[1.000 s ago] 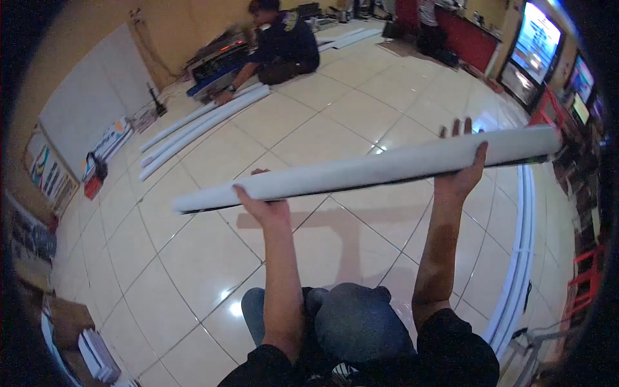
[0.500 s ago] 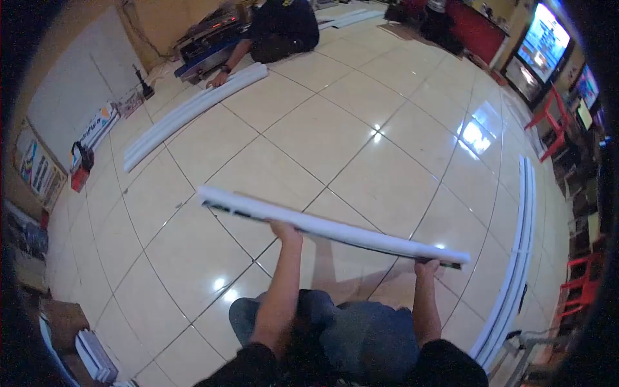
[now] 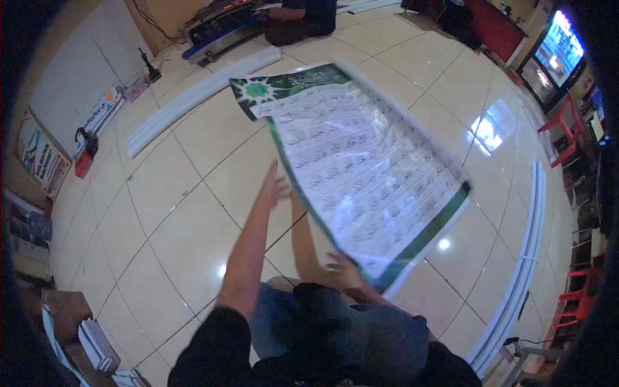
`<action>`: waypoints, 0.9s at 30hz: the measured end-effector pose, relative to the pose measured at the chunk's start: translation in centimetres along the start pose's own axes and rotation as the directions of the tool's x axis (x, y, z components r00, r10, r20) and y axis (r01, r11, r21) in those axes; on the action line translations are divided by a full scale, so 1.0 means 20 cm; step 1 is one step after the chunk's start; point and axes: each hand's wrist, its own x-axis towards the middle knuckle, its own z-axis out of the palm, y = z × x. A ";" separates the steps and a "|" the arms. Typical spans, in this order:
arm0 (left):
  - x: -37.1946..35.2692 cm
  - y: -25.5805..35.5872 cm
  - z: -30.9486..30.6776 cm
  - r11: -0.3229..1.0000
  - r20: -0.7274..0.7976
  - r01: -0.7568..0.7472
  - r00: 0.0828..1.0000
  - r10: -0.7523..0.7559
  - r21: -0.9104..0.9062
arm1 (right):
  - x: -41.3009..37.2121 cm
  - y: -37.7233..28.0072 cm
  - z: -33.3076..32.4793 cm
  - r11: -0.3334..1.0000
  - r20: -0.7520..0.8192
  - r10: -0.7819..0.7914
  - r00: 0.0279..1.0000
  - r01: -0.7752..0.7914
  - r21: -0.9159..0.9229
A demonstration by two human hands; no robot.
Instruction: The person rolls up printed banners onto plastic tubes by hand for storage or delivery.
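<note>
Beside the poster (image 3: 367, 171), left hand (image 3: 274, 186) splayed; unclear: grip of right hand (image 3: 348, 273), contents of brown box (image 3: 69, 313).

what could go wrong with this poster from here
The poster could roll up or slip: its long right edge looks curled and blurred, and the left hand is open beside the left edge.

The lower corner might crease, since it sits by the right hand and close to the legs.

The top-left corner may bump the white tubes, which look near it in this view.
</note>
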 end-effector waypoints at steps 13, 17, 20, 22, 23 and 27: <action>-0.67 -0.96 -0.51 0.934 -0.243 0.038 0.969 0.053 0.355 | 0.23 -0.08 -0.11 -0.227 0.053 -0.451 0.891 -0.057 -0.972; -0.55 -0.95 -0.78 0.827 -0.347 -0.031 0.899 0.268 0.561 | 0.30 -0.05 -0.25 -0.312 0.019 -0.497 0.868 -0.158 -0.937; -0.80 -0.81 -0.71 0.482 -0.266 -0.045 0.788 0.555 0.875 | 0.33 -0.08 -0.11 -0.254 0.088 -0.428 0.899 -0.027 -0.967; -0.96 -0.66 -0.70 0.566 -0.293 0.037 0.882 0.369 0.824 | 0.35 -0.04 -0.23 -0.146 0.153 -0.451 0.879 0.096 -0.985; -0.93 -0.69 -0.79 0.521 -0.296 0.073 0.886 0.358 0.851 | 0.37 -0.03 -0.33 -0.057 0.245 -0.480 0.843 0.249 -0.967; -1.02 -0.54 -0.86 0.497 -0.336 0.082 0.829 0.447 0.864 | 0.17 -0.27 -0.96 0.030 -0.466 -0.702 0.539 -0.632 -0.775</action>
